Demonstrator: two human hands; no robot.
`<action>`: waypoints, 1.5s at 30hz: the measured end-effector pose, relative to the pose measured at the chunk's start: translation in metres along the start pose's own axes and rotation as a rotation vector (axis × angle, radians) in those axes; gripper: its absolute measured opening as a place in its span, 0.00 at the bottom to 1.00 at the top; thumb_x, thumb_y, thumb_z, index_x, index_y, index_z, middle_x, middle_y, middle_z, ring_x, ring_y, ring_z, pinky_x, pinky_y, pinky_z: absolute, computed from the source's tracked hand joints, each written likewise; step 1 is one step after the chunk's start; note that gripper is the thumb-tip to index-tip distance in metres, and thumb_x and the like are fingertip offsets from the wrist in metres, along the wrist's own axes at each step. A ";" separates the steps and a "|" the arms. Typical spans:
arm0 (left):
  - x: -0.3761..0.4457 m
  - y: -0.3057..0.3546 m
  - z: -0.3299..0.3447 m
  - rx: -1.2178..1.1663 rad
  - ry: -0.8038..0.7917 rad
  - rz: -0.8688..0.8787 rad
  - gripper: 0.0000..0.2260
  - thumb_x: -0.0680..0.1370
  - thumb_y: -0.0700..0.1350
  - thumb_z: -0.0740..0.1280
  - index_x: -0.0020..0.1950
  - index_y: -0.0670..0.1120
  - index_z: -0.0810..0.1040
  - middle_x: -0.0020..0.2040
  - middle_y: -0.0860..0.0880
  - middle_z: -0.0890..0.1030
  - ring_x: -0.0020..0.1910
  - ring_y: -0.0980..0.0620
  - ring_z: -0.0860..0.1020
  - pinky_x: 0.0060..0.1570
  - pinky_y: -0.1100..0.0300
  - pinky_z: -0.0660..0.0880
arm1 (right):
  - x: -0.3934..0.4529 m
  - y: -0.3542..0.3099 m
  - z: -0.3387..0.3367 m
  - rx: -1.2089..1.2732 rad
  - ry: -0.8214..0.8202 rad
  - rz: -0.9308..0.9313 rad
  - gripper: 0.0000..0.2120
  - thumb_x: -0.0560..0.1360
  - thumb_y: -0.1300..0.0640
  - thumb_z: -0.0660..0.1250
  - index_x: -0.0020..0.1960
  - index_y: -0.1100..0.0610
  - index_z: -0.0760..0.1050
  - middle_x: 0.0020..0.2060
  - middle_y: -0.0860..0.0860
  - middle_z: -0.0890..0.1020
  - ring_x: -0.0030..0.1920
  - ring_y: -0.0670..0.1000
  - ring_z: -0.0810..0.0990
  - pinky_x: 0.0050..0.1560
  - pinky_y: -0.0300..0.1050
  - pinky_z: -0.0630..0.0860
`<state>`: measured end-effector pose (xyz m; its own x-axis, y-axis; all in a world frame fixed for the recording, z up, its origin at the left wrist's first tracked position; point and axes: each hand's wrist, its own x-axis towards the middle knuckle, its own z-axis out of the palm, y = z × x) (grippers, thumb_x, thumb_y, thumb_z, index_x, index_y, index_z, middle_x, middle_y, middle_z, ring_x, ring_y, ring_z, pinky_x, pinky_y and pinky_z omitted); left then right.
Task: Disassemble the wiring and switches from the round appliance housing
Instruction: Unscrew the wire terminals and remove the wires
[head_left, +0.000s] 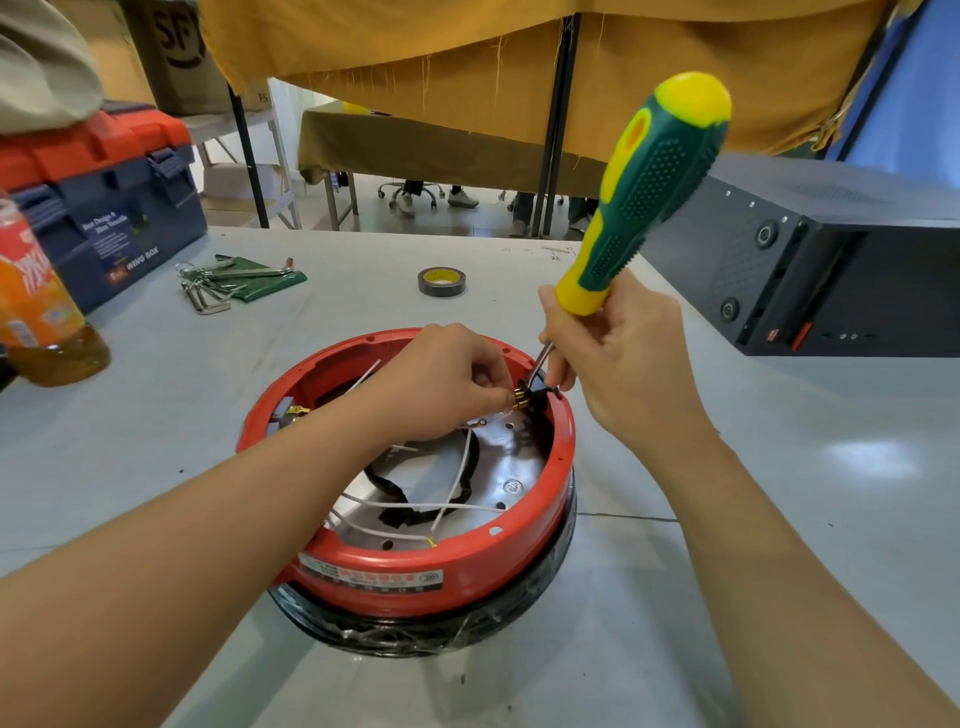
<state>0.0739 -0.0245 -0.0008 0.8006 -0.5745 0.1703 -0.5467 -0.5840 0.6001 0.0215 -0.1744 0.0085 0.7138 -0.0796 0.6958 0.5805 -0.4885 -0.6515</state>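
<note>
A round red appliance housing (395, 577) lies upside down on the grey table, its open bottom showing white wires (415, 506), black sleeving and a metal plate. At its far right inner rim sits a black switch with brass terminals (524, 396). My left hand (447, 379) pinches the brass terminals. My right hand (623, 358) grips a green and yellow screwdriver (649, 182) low on its handle, with the shaft angled down onto the switch. A second brass-tabbed part (291, 413) sits at the left inner rim.
A roll of tape (441, 281) and a set of hex keys on a green pouch (234, 283) lie behind the housing. A blue and red toolbox (104, 208) and an orange drink bottle (36, 312) stand at left. A black computer case (831, 270) stands at right.
</note>
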 end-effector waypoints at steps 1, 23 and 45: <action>0.000 0.000 0.000 0.003 0.000 0.002 0.06 0.72 0.41 0.71 0.35 0.50 0.80 0.29 0.56 0.78 0.28 0.62 0.74 0.34 0.67 0.71 | 0.000 0.000 0.000 -0.008 -0.009 -0.009 0.10 0.76 0.54 0.64 0.37 0.48 0.68 0.25 0.52 0.76 0.23 0.48 0.77 0.28 0.38 0.74; 0.000 -0.001 0.002 -0.059 -0.004 -0.035 0.04 0.72 0.39 0.70 0.37 0.45 0.82 0.33 0.48 0.82 0.30 0.57 0.75 0.36 0.62 0.75 | 0.003 0.005 -0.006 0.145 0.055 0.179 0.11 0.80 0.60 0.61 0.40 0.52 0.67 0.29 0.51 0.77 0.21 0.49 0.77 0.23 0.38 0.73; 0.000 -0.001 0.001 -0.007 0.003 0.010 0.06 0.72 0.41 0.71 0.36 0.48 0.80 0.32 0.51 0.80 0.30 0.57 0.75 0.34 0.62 0.72 | -0.003 -0.006 0.002 -0.147 -0.031 -0.116 0.12 0.75 0.55 0.65 0.36 0.44 0.67 0.32 0.49 0.77 0.27 0.50 0.76 0.32 0.50 0.74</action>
<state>0.0748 -0.0243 -0.0023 0.7959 -0.5784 0.1790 -0.5531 -0.5742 0.6037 0.0164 -0.1695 0.0096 0.6587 0.0104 0.7523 0.5978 -0.6144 -0.5150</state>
